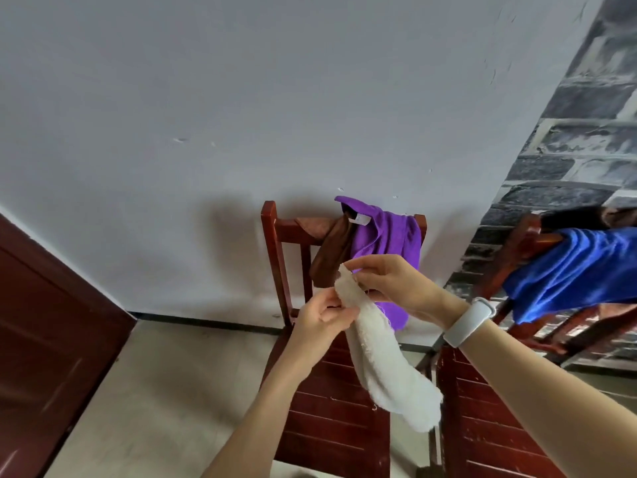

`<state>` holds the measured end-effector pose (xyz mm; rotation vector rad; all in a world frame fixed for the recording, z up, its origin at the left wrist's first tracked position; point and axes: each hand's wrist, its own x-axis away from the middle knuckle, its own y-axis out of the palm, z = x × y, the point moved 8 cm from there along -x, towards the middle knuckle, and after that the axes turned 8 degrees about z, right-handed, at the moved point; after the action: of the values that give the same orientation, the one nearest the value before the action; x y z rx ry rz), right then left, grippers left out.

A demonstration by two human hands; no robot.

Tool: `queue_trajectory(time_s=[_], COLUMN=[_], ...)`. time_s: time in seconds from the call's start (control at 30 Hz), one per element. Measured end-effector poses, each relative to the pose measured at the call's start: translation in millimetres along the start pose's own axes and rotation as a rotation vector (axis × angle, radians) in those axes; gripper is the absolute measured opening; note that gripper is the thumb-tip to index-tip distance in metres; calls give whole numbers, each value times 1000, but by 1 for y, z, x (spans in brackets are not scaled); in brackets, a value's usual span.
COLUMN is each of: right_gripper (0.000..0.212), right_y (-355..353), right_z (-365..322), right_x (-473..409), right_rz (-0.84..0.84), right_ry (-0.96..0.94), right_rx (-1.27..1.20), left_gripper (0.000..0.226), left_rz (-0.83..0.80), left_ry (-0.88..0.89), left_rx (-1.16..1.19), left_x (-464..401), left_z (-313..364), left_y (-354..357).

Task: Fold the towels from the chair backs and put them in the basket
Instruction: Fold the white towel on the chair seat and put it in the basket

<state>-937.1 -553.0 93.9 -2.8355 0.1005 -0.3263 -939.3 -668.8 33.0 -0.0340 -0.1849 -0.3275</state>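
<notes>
Our fingers (356,279) on both hands pinch the white towel's (386,357) top edge; it hangs toward five o'clock, ready for folding.

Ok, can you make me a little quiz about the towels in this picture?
1. True or false: both hands hold the white towel.
2. Which towel hangs on the right-hand chair? A purple B blue C white
3. Fill in: beside the purple towel on the middle chair hangs a ____ towel.

Key: 1 true, left hand and right hand; 2 B, the blue towel; 3 brown.
</notes>
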Motion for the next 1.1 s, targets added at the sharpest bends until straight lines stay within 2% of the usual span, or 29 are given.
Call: queue_trajectory(time_s=[0.07, 0.13, 0.2, 0.27, 0.33, 0.4, 0.5, 0.57, 0.63, 0.73, 0.8, 0.87, 0.93, 1.03, 1.1], right_gripper=[25, 19, 20, 25, 26, 27, 40, 33, 21, 15, 18, 5, 19, 28, 20], right_y=[-5, -18, -42, -63, -65, -51, -21, -1, 8, 4, -14, -38, -52, -40, -26], right_z=[0, 2, 12, 35, 69, 95, 102, 101, 101, 87, 69, 54, 51, 72, 96], right_x=[4, 6, 5, 6, 7, 8, 6, 1, -4, -10, -16, -20, -23, -13, 3], right_rz=[-33, 16, 186, 353, 387, 329, 226, 176, 145, 91, 143, 331, 521, 580, 559], right_ry=[5, -8, -41, -9, 74, 92, -14, -72, -51, -47, -99, -157, -146, -75, -92], right_rx=[-70, -179, -218, -161, -60, 8, 36, 131, 147, 76, 95, 182, 364, 607, 514], left_gripper=[16, 13, 14, 21, 25, 27, 26, 27, 35, 43, 29, 18, 15, 18, 23], left_rz=[121, 172, 153, 104, 47, 13, 53, 79, 66, 153, 312, 335, 256, 191, 162], left_ry=[14, 20, -18, -91, -180, -226, -239, -262, -262, -95, -7, -28, -97, -192, -253], left_rx=[-18, -50, 64, 281, 446, 526, 477, 478, 451, 12, -226, -189, -83, 58, 205], left_x=[-6, -10, -12, -14, -16, -15, -11, -6, -1, 4, 8, 12, 14, 17, 19], left_z=[0, 2, 3, 7, 13, 23, 37, 44, 50, 59, 62, 58, 51, 41, 36], left_y=[3, 5, 9, 13, 17, 19, 17, 13, 6, -24, -51, -65, -65, -56, -48])
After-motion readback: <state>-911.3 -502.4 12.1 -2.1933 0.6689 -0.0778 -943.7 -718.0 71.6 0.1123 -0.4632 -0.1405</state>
